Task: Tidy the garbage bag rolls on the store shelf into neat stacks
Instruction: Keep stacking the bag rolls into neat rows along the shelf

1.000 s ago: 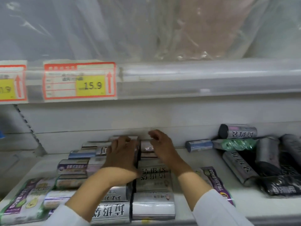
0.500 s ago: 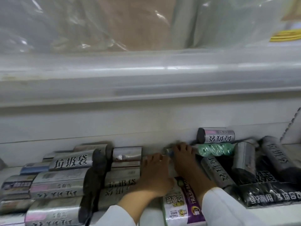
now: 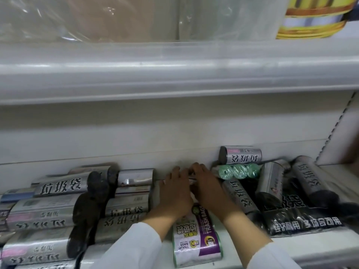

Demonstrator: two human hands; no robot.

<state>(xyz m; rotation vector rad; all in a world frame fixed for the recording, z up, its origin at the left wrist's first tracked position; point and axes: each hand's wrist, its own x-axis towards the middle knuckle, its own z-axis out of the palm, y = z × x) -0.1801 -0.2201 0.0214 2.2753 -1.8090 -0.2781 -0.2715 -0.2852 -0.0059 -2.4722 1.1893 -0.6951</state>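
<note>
Rolls: we've shifted both hands right from the left stacks; left hand and right hand now grip a small roll at the shelf back, loose pile next.

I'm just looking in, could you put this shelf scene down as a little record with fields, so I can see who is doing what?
place: white store shelf under a plastic-covered upper shelf
left hand: reaching to the shelf back, fingers over a small roll, grip hidden
right hand: beside it on the same roll, grip hidden
left side: silver rolls in stacked rows
between forearms: purple trash-bag pack, lying flat
right side: green roll pack, one silver roll on top, loose dark rolls at mixed angles
</note>
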